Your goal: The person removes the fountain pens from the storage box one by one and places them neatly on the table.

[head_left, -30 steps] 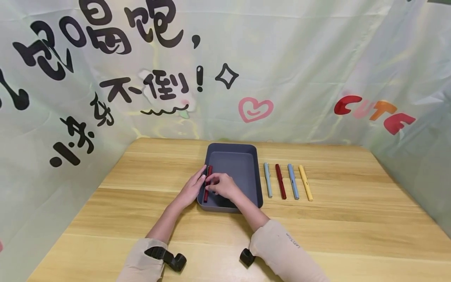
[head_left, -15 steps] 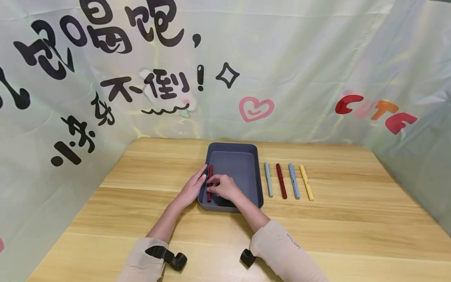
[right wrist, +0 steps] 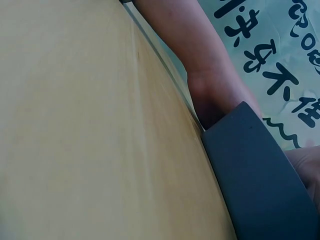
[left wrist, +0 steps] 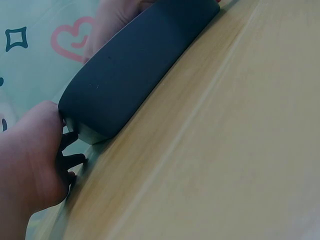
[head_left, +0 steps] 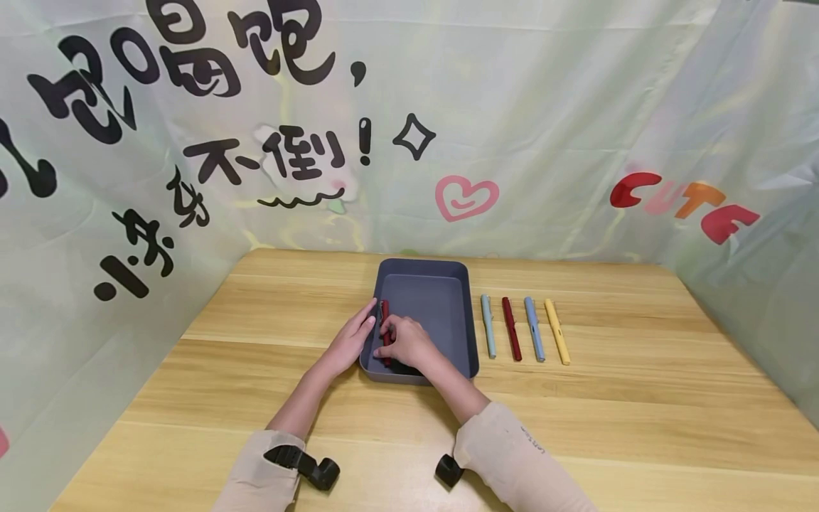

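A dark grey-blue rectangular tray lies on the wooden table. Inside it, along the left wall, is a dark red capped pen, pinched near its middle by the thumb and fingers of my right hand. My left hand rests against the tray's left wall, its fingers extended along the outside. In the left wrist view the tray wall hides most of the right hand. The pen is out of sight in both wrist views.
To the right of the tray several capped pens lie side by side: a pale teal pen, another dark red pen, a blue pen and a yellow pen. A printed cloth hangs behind the table.
The dark red pen in the tray has shifted slightly right, away from the left wall, with my right hand's fingers on it. My left hand has stayed put.
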Tool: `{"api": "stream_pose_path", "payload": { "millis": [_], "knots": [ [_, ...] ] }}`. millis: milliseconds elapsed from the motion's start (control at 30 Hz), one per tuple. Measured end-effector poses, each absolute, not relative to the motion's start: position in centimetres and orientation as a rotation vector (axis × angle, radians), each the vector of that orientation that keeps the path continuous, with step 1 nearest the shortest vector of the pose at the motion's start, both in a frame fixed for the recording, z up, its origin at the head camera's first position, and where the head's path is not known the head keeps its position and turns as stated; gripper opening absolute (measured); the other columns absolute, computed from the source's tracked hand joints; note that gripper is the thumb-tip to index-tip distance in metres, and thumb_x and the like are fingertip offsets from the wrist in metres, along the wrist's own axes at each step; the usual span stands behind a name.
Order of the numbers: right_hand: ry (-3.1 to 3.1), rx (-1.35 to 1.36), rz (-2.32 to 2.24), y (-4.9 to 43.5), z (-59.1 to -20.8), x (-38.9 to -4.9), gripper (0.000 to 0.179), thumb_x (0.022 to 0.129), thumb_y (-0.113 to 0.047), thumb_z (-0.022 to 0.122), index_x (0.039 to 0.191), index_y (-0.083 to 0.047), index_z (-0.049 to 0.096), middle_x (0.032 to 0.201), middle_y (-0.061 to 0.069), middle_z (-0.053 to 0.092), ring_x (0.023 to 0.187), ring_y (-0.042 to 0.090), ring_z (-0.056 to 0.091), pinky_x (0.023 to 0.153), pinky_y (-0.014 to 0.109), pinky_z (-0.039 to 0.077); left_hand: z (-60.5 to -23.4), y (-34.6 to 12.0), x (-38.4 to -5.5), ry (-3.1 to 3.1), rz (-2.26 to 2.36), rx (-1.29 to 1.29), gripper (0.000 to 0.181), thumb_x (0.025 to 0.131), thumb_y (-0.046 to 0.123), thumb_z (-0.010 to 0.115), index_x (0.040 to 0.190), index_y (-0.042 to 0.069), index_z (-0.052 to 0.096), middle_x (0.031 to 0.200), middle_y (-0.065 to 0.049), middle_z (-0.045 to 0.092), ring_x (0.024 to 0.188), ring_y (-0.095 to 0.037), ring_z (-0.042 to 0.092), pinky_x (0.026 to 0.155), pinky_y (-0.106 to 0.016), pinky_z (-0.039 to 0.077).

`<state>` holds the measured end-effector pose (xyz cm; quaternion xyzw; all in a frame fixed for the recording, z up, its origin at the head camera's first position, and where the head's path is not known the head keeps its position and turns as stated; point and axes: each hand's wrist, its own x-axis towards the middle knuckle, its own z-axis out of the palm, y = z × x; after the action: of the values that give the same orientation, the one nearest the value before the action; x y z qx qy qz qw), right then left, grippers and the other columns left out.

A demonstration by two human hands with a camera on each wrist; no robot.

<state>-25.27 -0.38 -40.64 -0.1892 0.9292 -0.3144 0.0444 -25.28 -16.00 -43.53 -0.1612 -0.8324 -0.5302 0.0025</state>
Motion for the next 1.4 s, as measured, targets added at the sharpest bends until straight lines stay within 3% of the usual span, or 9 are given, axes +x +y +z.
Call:
{"api": "stream_pose_path", "payload": {
  "millis": [367,633,1400],
  "knots": [
    [2.824,-0.544,-0.943,0.1,-39.8,-25.0,0.03,0.073,-0.011,0.079,0.096,-0.007,0.061,0.067,0.001,0.054,0.062,0.015,0.051,0.058,0.028,0.043,-43.5,-16.0,-25.2,-2.627,-1.666,-0.467,0.046,0.102,0.02,0.033,0.145,0.006,0.027,0.147,-0.015,0.025,0.132,-0.03,0.023,0.105,-0.047,0.02],
    [2.608,-0.476,-1.174,0.7,-39.6,-25.2,0.028,0.078,-0.001,0.071,0.103,-0.002,0.06,0.067,0.007,0.058,0.051,0.017,0.059,0.05,0.027,0.05,-43.5,-16.0,-25.1,-2.649,-1.669,-0.427,0.046,0.102,0.024,0.033,0.146,0.01,0.027,0.147,-0.012,0.024,0.133,-0.028,0.022,0.105,-0.047,0.02],
    [2.131,-0.325,-1.625,2.9,-39.9,-25.5,0.031,0.087,0.009,0.053,0.118,0.006,0.057,0.093,0.018,0.056,0.074,0.022,0.058,0.07,0.042,0.053,-43.7,-15.9,-25.2,-2.658,-1.629,-0.427,0.046,0.102,0.023,0.033,0.146,0.009,0.027,0.148,-0.011,0.023,0.133,-0.03,0.02,0.106,-0.048,0.016]
  ]
}}
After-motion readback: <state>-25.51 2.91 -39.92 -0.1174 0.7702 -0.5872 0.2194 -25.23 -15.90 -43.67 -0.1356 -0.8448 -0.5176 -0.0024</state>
